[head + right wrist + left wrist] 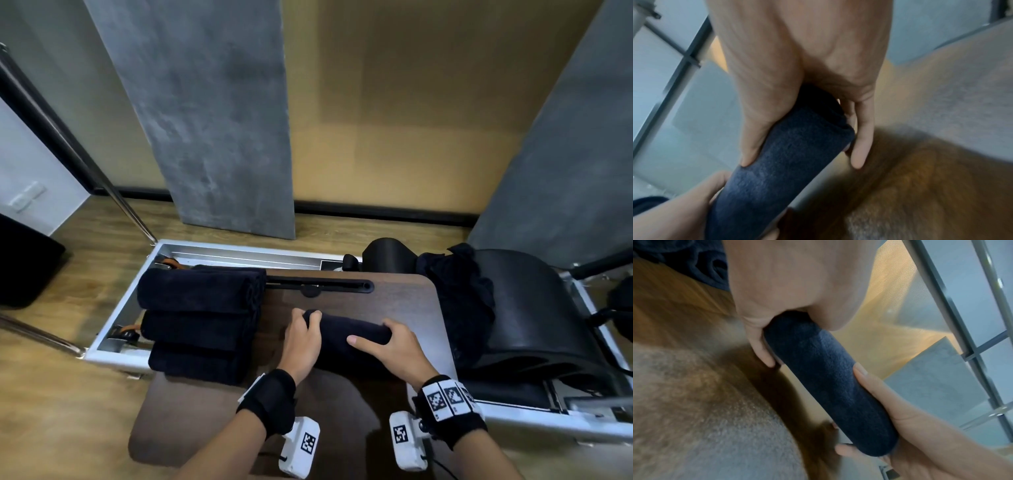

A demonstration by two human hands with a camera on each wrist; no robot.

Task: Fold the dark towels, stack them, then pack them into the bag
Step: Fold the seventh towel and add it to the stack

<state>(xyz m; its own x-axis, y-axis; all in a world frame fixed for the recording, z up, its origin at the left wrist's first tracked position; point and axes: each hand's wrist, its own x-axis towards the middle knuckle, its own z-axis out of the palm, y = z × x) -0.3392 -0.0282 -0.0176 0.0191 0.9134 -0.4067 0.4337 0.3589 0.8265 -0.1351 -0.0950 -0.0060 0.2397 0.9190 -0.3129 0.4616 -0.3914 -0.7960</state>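
Dark wood tabletop (394,301): three folded dark towels (200,320) at left edge, rolled towel (346,337) mid-table.

Rolled towel (346,337) dark fuzzy matt terry cloth, table (404,301) smooth dark wood-grain, frame (239,251) brushed metal, padded seat (534,308) glossy black leather-like.

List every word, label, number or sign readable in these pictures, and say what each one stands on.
No readable words or numbers in any view.
Black-and-white square marker codes on the right wrist's black band: patterns, not text.
The same kind of code on the white camera unit under the left wrist: pattern only.
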